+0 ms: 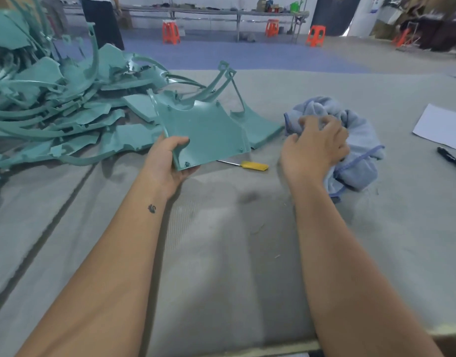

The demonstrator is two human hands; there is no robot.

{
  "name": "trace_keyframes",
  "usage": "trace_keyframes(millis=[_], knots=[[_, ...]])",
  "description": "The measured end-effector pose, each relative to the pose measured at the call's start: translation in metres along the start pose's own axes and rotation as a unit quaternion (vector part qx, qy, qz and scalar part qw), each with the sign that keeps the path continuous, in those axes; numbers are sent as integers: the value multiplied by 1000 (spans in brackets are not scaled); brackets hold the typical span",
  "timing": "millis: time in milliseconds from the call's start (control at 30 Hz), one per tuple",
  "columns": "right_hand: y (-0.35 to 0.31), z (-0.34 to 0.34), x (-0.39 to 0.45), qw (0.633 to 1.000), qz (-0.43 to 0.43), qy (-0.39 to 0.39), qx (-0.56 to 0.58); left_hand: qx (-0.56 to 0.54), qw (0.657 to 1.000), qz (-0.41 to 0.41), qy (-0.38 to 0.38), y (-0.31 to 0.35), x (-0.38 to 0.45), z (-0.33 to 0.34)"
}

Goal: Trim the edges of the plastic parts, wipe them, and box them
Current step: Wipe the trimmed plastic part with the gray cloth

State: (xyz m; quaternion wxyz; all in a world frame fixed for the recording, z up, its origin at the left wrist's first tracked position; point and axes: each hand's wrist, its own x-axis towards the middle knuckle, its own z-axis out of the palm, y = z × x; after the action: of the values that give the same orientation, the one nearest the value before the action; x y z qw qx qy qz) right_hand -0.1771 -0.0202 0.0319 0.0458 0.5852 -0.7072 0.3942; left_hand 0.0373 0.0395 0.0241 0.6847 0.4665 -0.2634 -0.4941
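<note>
My left hand (167, 161) grips the near corner of a teal plastic part (203, 130), thumb curled over its top face and fingers underneath, holding it tilted just above the grey table (221, 253). My right hand (314, 148) is on the crumpled blue cloth (355, 140) just right of the part, fingers curled into its folds and gathering it. A yellow-handled knife (250, 165) lies flat on the table between my hands, its blade running under the part's near edge. A heap of more teal parts (54, 99) sprawls to the left, and one lies flat behind the part I hold. A white sheet of paper (443, 127) and a black pen (451, 159) rest at the far right.
</note>
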Motion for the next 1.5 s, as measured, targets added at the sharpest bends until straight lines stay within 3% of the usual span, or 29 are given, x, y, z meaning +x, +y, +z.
trace_keyframes(millis=[67,167,300,467,600,667,733,800,867,933,1033,1133,1300,1400,1500], knots=[[12,-4,6,1000,19,0,21,15,1000,-1,-7,-1,0,0],[22,-4,9,996,40,-78,35,26,1000,1,-3,-2,0,0],[25,7,7,988,32,-134,-73,15,1000,-5,6,-2,0,-2],[21,10,10,997,-10,-45,-64,20,1000,-4,3,0,0,-1],[23,9,17,985,-15,-173,-5,37,999,-5,9,0,-2,1],[23,10,18,982,-18,-187,-11,42,999,-6,14,0,-2,1],[20,7,18,992,-35,-96,80,45,999,-3,13,0,-2,1],[13,-1,16,969,-25,-36,243,50,999,0,7,-1,-2,1],[5,-10,16,921,-17,-72,382,56,998,1,3,-1,-3,1],[0,-17,14,895,-30,-145,421,57,998,-2,9,-1,-3,1],[1,-10,7,913,-76,-261,305,59,998,-8,34,-2,-5,3],[9,3,0,935,-125,-283,173,84,996,2,37,-4,-6,5],[11,3,6,926,-103,-348,106,112,993,11,40,-5,-9,7],[6,2,4,952,-116,-284,19,103,994,21,35,-5,-12,9],[-2,-4,0,981,-88,-88,147,93,995,26,26,-4,-13,10]])
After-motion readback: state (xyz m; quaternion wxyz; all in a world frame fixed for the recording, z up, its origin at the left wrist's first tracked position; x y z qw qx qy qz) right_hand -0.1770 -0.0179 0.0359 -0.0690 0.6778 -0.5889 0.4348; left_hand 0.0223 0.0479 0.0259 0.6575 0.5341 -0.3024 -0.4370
